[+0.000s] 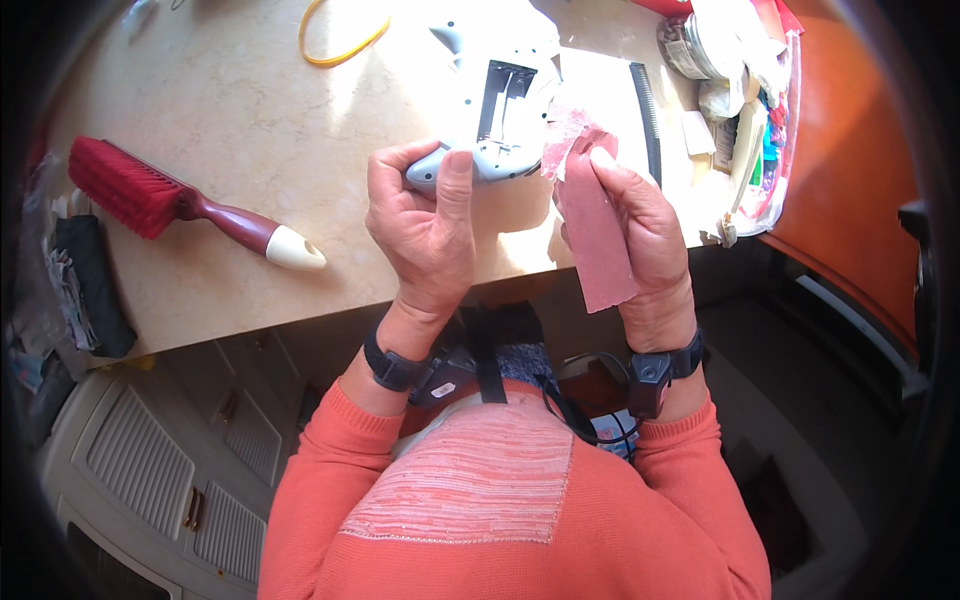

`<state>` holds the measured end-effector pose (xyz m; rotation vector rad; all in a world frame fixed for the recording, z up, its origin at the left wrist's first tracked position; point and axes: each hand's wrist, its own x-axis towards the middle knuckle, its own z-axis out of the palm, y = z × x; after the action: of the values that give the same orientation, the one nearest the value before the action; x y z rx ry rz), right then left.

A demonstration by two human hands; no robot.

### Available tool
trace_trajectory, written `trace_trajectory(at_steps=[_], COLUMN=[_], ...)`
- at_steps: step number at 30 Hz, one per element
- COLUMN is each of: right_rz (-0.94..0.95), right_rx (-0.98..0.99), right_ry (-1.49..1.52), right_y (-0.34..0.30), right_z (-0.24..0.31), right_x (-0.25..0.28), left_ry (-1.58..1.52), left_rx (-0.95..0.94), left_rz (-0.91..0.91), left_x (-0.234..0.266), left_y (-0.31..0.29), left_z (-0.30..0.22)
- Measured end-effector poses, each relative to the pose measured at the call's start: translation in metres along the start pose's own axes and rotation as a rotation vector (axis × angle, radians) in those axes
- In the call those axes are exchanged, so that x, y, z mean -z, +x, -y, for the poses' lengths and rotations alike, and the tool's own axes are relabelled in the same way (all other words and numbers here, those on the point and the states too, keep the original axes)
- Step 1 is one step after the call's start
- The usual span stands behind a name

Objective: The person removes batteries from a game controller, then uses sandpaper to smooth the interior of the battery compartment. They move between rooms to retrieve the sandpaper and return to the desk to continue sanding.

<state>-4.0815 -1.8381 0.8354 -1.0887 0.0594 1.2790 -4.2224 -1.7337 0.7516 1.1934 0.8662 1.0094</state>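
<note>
My left hand (430,225) is closed on the near edge of a light grey plastic device (495,158), its thumb on top. Sunlight washes out part of the casing, which has small dark holes and an open dark compartment (505,100). To the right, my right hand (650,215) pinches a dull-pink strip (598,240) that looks like sandpaper. Its lower end hangs over the table's front edge. The strip's upper end is ragged and folded, showing a paler mottled side, close beside the device. Some fingers of both hands are hidden.
A red-bristled brush (190,205) lies at left on the stone-patterned table (330,180), near a black pouch (92,285). A yellow band (345,55) rests at the back. A black comb-like strip (646,115) and a crowded clear container (785,160) stand right. White cabinets (140,460) are below.
</note>
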Motion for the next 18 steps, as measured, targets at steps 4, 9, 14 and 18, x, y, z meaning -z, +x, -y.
trace_trajectory(at_steps=[4,9,14,18], right_rz=[0.041,-0.206,-0.107,-0.06], right_rx=[0.004,-0.008,-0.038,-0.022], right_ry=[0.075,0.103,0.058,0.021], right_y=[0.0,-0.001,-0.003,-0.009], right_z=[-0.001,-0.004,-0.007,-0.009], right_x=[0.0,-0.01,-0.013,-0.013], left_ry=[-0.011,-0.013,0.061,0.306], left_rx=[-0.009,-0.022,-0.044,-0.289], left_rz=[0.011,0.009,0.014,-0.028], left_x=[-0.002,-0.004,-0.007,-0.01], left_y=[0.001,-0.001,-0.003,0.006], left_z=[0.003,0.003,0.006,0.004])
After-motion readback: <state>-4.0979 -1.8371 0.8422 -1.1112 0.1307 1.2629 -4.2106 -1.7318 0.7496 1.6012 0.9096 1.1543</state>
